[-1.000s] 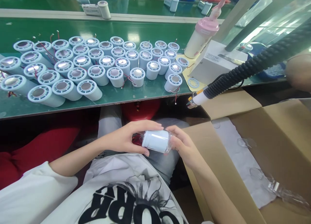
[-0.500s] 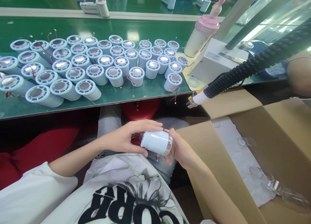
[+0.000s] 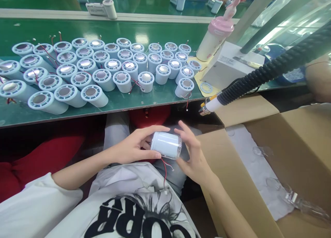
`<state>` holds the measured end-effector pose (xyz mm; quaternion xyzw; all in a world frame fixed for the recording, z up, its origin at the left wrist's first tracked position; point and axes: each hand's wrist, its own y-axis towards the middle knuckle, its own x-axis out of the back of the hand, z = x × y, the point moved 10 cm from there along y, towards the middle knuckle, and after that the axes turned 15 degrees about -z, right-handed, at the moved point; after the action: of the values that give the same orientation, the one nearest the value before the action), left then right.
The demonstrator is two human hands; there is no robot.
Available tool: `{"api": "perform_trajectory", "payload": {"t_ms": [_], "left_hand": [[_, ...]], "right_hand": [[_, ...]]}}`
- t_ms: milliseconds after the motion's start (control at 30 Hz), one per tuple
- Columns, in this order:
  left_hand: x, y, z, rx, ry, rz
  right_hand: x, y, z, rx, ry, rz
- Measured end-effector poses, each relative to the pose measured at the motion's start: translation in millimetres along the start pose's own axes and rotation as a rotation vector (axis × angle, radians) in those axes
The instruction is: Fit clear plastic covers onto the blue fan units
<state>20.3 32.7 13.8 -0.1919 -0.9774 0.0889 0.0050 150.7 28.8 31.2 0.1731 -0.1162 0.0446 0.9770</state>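
Note:
Over my lap, my left hand (image 3: 134, 145) is closed around a light blue cylinder (image 3: 165, 144) lying on its side. A clear plastic cover (image 3: 179, 146) encloses the cylinder and shows at its right end. From underneath, a red and white wire pair (image 3: 164, 171) hangs down with a small white connector (image 3: 166, 192) at its tip. My right hand (image 3: 192, 152) is open at the covered end, thumb below and fingers spread above; whether a fingertip touches the cover is hard to tell.
Several light blue cylinders (image 3: 103, 79) with metal centres stand on the green bench (image 3: 134, 103). At right are a black corrugated hose (image 3: 248, 74), a pink-lidded bottle (image 3: 216, 34) and an open cardboard box (image 3: 240, 186) with clear plastic pieces (image 3: 294, 198). A co-worker's arm (image 3: 319, 76) is beyond.
My right hand has loosened from the cover's end and spread its fingers. The cylinder has turned in my left hand, and its wires now dangle below. Another person's hands appear at the far top.

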Motion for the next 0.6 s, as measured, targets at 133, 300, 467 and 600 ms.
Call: {"api": "perform_trajectory", "payload": {"t_ms": [133, 300, 467, 600], "left_hand": [[-1.4, 0, -1, 0.009, -0.006, 0.039], [-6.2, 0, -10, -0.079, 0.027, 0.097], [-13.2, 1, 9, 0.091, -0.105, 0.142], [-14.4, -3, 23, 0.180, -0.139, 0.160]], "right_hand": [[-4, -4, 11, 0.080, 0.032, 0.099], [-9, -11, -20, -0.401, 0.339, 0.104], [-6, -16, -29, -0.474, 0.314, 0.102], [-18, -25, -37, -0.585, 0.347, 0.121]]}}
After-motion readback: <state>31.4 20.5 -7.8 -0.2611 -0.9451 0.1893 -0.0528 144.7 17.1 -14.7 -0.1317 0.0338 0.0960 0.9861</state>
